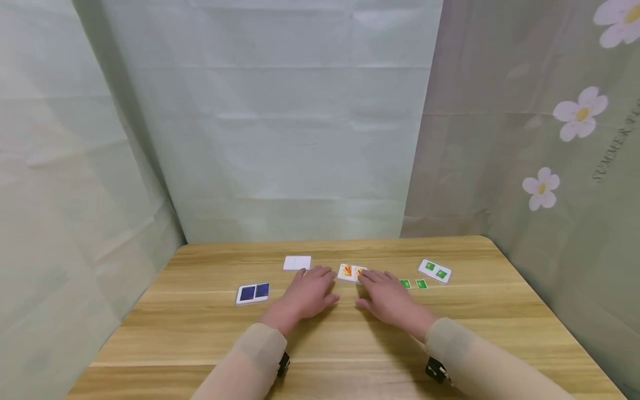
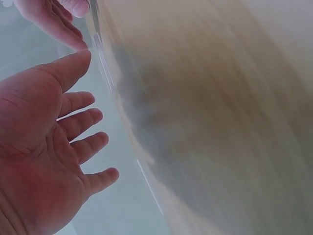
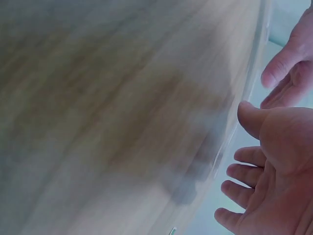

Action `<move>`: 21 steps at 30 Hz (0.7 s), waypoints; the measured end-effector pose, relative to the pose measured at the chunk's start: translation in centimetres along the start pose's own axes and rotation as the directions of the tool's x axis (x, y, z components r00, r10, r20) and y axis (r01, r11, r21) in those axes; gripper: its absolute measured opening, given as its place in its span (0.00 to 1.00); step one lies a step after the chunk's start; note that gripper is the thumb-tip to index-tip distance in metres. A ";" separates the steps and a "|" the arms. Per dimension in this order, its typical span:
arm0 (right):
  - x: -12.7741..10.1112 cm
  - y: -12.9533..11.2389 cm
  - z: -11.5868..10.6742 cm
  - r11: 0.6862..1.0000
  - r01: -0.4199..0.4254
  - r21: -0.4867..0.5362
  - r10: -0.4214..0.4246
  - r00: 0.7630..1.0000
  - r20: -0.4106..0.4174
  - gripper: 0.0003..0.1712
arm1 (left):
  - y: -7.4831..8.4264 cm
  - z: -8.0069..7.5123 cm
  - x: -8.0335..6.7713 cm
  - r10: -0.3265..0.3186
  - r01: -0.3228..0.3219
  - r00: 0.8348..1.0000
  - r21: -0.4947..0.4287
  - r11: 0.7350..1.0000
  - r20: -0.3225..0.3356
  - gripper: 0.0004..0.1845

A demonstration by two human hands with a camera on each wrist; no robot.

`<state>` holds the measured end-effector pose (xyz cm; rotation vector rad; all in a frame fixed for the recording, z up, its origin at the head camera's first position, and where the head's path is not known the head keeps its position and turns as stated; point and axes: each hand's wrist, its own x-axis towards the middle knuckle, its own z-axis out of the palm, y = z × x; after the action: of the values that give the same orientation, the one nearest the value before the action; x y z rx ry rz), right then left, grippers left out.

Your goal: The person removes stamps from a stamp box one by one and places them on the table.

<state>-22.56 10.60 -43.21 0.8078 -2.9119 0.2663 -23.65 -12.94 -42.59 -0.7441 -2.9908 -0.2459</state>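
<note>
My left hand (image 1: 309,293) is held palm down over the middle of the table, its fingers straight and spread, with nothing in it. Just beyond its fingers lies a blank white card (image 1: 297,263), and to its left a white card with two dark blue squares (image 1: 254,293). My right hand (image 1: 389,296) is likewise palm down, fingers extended and holding nothing. Its fingertips overlap a white card with two orange-yellow pictures (image 1: 346,271) in the head view. Two small green squares (image 1: 421,284) lie beside its knuckles, one partly hidden. In the left wrist view the left palm (image 2: 34,147) shows bare.
A white card with two green squares (image 1: 435,270) lies at the back right of the wooden table (image 1: 340,355). Pale cloth (image 1: 280,139) hangs behind the table and along both sides. A black strap device (image 1: 436,370) sits under the right sleeve, with another under the left.
</note>
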 end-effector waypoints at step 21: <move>-0.9 0.2 0.1 0.999 -0.026 0.025 0.026 1.000 0.015 0.35 | 1.7 0.8 0.8 0.005 -0.007 0.998 0.021 1.000 0.067 0.29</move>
<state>-21.91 11.19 -43.46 0.7793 -2.9403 0.3020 -23.58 -10.91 -43.01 -0.7748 -3.0485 -0.1921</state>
